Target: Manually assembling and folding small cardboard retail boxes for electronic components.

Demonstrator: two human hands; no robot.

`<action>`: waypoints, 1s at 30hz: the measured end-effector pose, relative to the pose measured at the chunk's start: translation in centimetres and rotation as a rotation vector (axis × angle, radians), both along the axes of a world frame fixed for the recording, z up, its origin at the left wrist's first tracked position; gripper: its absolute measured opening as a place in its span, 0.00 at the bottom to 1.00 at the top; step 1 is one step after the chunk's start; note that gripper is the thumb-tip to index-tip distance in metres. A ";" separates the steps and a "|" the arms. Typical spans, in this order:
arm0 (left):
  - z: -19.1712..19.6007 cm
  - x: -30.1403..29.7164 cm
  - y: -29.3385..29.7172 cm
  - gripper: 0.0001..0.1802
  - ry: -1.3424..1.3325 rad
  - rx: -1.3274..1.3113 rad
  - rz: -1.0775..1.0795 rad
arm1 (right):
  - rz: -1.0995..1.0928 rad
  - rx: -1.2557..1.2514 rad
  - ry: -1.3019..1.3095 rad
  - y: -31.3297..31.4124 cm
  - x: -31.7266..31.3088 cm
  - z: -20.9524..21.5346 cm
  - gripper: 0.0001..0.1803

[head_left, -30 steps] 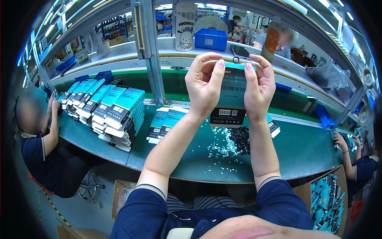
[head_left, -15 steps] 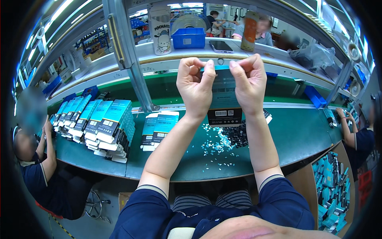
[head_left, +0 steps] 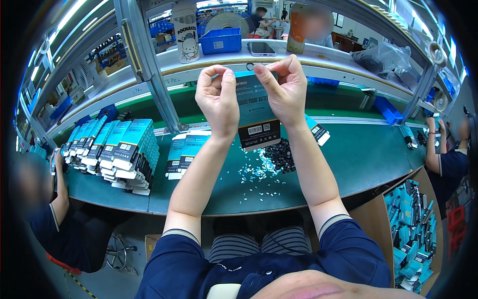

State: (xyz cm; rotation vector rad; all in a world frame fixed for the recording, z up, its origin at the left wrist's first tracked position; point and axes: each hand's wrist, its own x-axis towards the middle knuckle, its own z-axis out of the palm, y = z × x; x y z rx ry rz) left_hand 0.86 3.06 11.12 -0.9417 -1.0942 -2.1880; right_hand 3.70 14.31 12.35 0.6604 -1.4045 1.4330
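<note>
Raised over the green bench, a flat teal-and-black cardboard box [head_left: 255, 107] hangs upright between my two hands. My right hand [head_left: 288, 94] pinches its upper right edge, with the thumb lying across the front. My left hand [head_left: 219, 102] is closed at the upper left edge, where a bit of teal card shows by the fingers. Below the box, small teal and white card bits [head_left: 264, 167] lie scattered beside a heap of small black pieces [head_left: 283, 155]. Another flat box [head_left: 317, 131] rests just past my right forearm.
Stacked flat boxes [head_left: 132, 149] stand at left, with several more [head_left: 193, 144] nearer my left forearm. A carton [head_left: 374, 225] full of teal and black scrap is at lower right. The shelf ahead bears a blue bin [head_left: 221, 42], phone [head_left: 261, 49] and bottles. Co-workers sit on both sides.
Both hands and the held box have shifted left in view, along with the whole scene. The box has tilted slightly, and more of its front shows between my hands.
</note>
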 end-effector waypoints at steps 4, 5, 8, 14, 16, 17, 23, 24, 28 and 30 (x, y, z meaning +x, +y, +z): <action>-0.6 -0.2 0.2 0.06 0.085 0.047 0.159 | 0.081 -0.010 -0.087 -0.1 0.1 0.3 0.18; -0.4 0.4 0.4 0.11 0.113 0.045 0.182 | 0.104 -0.008 -0.118 0.2 -0.2 0.2 0.18; -1.0 -0.2 0.4 0.13 0.183 0.041 0.261 | 0.149 0.016 -0.217 0.6 -1.1 -0.1 0.18; -6.1 -2.5 -1.5 0.11 -0.055 -0.081 0.358 | 0.066 0.229 -0.416 -0.4 -3.3 -4.8 0.15; -7.6 -4.5 -2.2 0.11 -0.224 -0.018 0.340 | 0.223 0.325 -0.842 -0.1 -1.7 -7.3 0.16; -8.3 -5.1 -2.4 0.11 -0.261 -0.086 0.384 | 0.327 0.293 -0.894 0.9 -1.3 -8.8 0.17; -10.8 -5.8 -6.0 0.26 -0.439 -1.321 0.578 | -0.142 0.088 -0.976 13.5 -0.3 -11.6 0.13; -11.6 -6.6 -6.3 0.31 -0.514 -1.554 0.636 | -0.371 0.074 -0.969 18.5 -1.2 -12.6 0.14; -11.3 -8.2 -8.2 0.43 -0.958 -1.860 0.630 | -1.100 0.376 -1.078 24.4 -0.7 -12.8 0.28; -14.4 -11.4 -10.0 0.42 -0.909 -1.865 0.623 | -1.023 0.411 -1.185 23.8 -1.0 -13.4 0.30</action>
